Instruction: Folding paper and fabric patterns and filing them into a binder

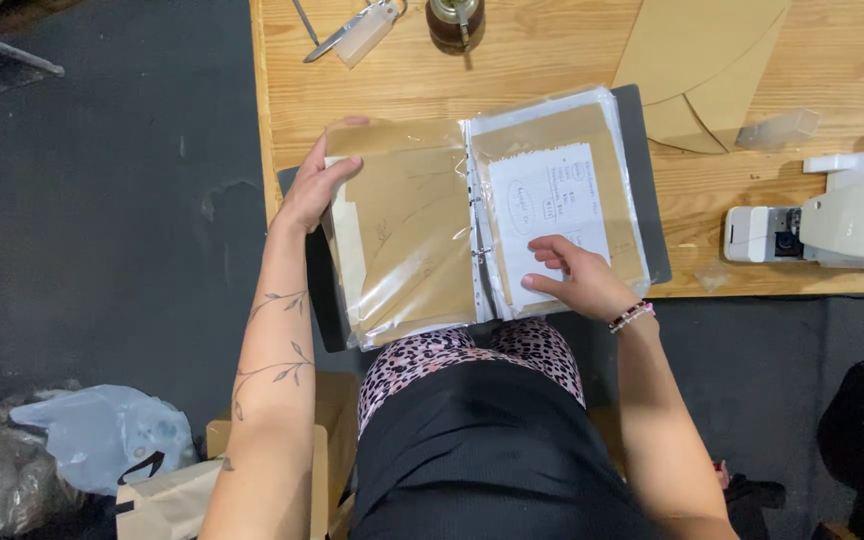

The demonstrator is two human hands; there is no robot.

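An open ring binder (pixel 652 170) lies at the near edge of a wooden table (pixel 552 50), filled with clear plastic sleeves. The left stack of sleeves (pixel 412 230) holds brown paper pieces with pencil lines. My left hand (pixel 314 188) grips the outer left edge of that stack, thumb on top. The right page (pixel 572 160) holds brown paper with a white printed sheet (pixel 547 205) over it. My right hand (pixel 580 275) rests flat on the lower part of that white sheet, fingers pointing left toward the rings.
Brown paper pattern pieces (pixel 702 70) lie at the back right. A white sewing machine (pixel 842 220) stands at the right edge. Scissors (pixel 337 30) and a small dark jar (pixel 455 22) sit at the back. Bags (pixel 102 440) rest on the dark floor at left.
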